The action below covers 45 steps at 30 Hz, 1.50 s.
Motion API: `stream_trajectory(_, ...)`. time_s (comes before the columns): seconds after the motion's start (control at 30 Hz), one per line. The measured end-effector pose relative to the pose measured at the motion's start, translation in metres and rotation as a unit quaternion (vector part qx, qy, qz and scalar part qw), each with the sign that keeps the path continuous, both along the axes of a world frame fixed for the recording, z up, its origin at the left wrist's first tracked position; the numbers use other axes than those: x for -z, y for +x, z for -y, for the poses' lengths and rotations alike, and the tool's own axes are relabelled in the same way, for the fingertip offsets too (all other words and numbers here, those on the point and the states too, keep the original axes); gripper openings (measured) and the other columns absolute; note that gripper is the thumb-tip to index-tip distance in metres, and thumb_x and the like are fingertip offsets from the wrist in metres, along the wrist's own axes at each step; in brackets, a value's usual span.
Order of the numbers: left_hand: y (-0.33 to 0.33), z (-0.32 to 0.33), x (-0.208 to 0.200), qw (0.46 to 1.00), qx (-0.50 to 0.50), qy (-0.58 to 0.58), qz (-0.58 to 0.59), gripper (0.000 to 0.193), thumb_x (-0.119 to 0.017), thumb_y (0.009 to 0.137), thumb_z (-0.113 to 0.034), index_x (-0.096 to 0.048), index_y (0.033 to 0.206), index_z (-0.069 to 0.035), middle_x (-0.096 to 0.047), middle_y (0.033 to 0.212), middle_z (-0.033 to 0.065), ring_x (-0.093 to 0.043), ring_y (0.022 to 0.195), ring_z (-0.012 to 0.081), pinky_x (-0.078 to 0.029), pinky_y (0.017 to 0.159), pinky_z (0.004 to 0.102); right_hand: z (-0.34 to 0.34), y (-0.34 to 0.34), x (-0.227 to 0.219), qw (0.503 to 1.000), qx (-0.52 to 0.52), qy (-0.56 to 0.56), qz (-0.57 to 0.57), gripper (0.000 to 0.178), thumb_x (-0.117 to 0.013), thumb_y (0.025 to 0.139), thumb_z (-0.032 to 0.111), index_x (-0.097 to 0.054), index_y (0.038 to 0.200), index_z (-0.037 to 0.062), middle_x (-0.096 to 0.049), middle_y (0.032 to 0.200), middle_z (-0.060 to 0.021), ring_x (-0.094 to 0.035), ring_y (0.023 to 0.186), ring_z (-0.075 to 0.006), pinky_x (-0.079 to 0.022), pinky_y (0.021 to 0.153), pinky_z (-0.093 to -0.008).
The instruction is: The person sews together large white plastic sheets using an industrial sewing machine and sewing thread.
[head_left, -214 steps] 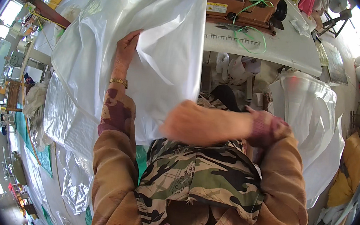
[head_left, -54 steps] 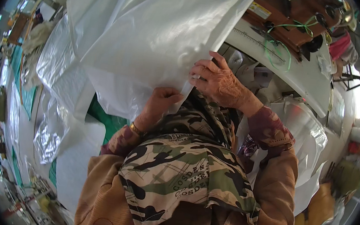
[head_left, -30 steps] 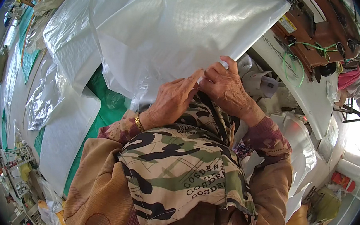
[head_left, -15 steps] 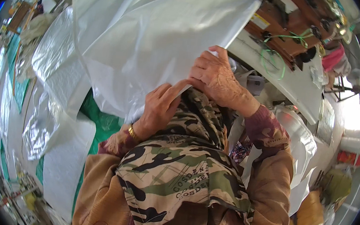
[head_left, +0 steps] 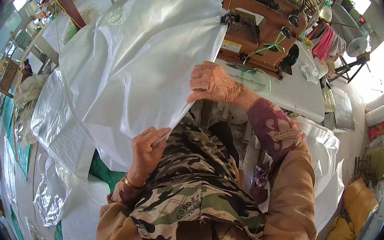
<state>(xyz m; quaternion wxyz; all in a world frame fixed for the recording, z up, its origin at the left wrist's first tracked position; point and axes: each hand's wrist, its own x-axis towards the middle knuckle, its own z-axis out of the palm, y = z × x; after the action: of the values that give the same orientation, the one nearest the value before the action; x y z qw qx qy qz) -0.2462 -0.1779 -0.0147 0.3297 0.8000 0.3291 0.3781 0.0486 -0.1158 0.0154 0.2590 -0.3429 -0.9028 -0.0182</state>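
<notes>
A large translucent white plastic sheet [head_left: 132, 67] spreads in front of me. Its right edge runs taut from the brown sewing machine [head_left: 257, 28] down to my lap, and its upper corner meets the machine's needle area. My right hand [head_left: 217, 83] is closed on that edge, just below the machine. Lower down, my left hand [head_left: 146, 152] pinches the same edge near my knees, its thumb and index finger drawn together. A camouflage apron [head_left: 181, 180] covers my lap under the hands.
The machine stands on a white table [head_left: 293, 95], with green string [head_left: 272, 46] hanging from it. Clear and white plastic [head_left: 319, 138] is bunched to my right. More plastic sheeting [head_left: 53, 190] and green cloth [head_left: 102, 171] lie to my left. Yellow cloth [head_left: 356, 203] sits at far right.
My view has shifted, bringing more of the sewing machine into sight. My hands have moved apart along the sheet's edge, the left one lower and the right one nearer the machine.
</notes>
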Motion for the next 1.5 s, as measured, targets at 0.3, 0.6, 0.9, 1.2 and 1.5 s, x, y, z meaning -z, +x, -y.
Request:
stream_trajectory(0.3,-0.008,-0.01,-0.002,0.997,0.018,0.068,-0.016,0.035,-0.064,0.076,0.011,-0.072,0.108,-0.001,-0.046,0.066,0.0108,-0.049,0.054,0.0232,-0.04,0.051,0.0323,-0.044,0.05,-0.013,0.996,0.062,-0.064,0.029,0.051,-0.074,0.078,0.051,-0.049,0.068,0.0076,-0.053,0.076,-0.0028,-0.055,0.082,-0.0235,-0.041,0.082,-0.0379)
stream_trajectory(0.6,-0.012,-0.015,-0.001,0.996,0.012,0.076,-0.037,0.036,-0.065,0.075,0.011,-0.072,0.108,-0.002,-0.046,0.065,0.0093,-0.049,0.052,0.0227,-0.04,0.05,0.0326,-0.076,0.083,-0.026,0.993,0.084,-0.038,0.08,0.051,-0.072,0.079,0.052,-0.047,0.069,0.0082,-0.051,0.075,-0.0035,-0.053,0.081,-0.0239,-0.04,0.085,-0.0357)
stream_trajectory(0.9,-0.006,-0.014,0.012,0.994,0.048,0.075,-0.07,0.035,-0.064,0.075,0.01,-0.072,0.108,-0.002,-0.047,0.066,0.0095,-0.052,0.054,0.0261,-0.044,0.051,0.0354,-0.091,0.1,-0.022,0.983,0.11,0.051,0.138,0.04,-0.074,0.082,0.043,-0.053,0.089,0.0084,-0.056,0.09,-0.0051,-0.057,0.091,-0.0254,-0.043,0.09,-0.04)
stream_trajectory(1.2,0.033,-0.015,0.05,0.977,0.164,0.079,-0.107,0.029,-0.065,0.077,0.003,-0.069,0.105,-0.002,-0.054,0.073,0.0104,-0.059,0.061,0.0312,-0.05,0.055,0.0411,-0.07,0.092,0.027,0.924,0.272,0.257,-0.074,0.034,-0.078,0.081,0.018,-0.056,0.105,0.0073,-0.059,0.106,-0.009,-0.059,0.096,-0.0321,-0.049,0.084,-0.0437)
stream_trajectory(1.5,0.055,-0.031,0.053,0.964,0.185,0.125,-0.144,0.023,-0.065,0.079,-0.001,-0.066,0.103,-0.001,-0.054,0.076,0.0109,-0.063,0.069,0.0312,-0.051,0.057,0.0412,-0.065,0.097,0.047,0.913,0.288,0.274,-0.093,0.028,-0.072,0.085,0.013,-0.064,0.112,0.011,-0.062,0.126,-0.0035,-0.059,0.119,-0.0219,-0.041,0.102,-0.0437)
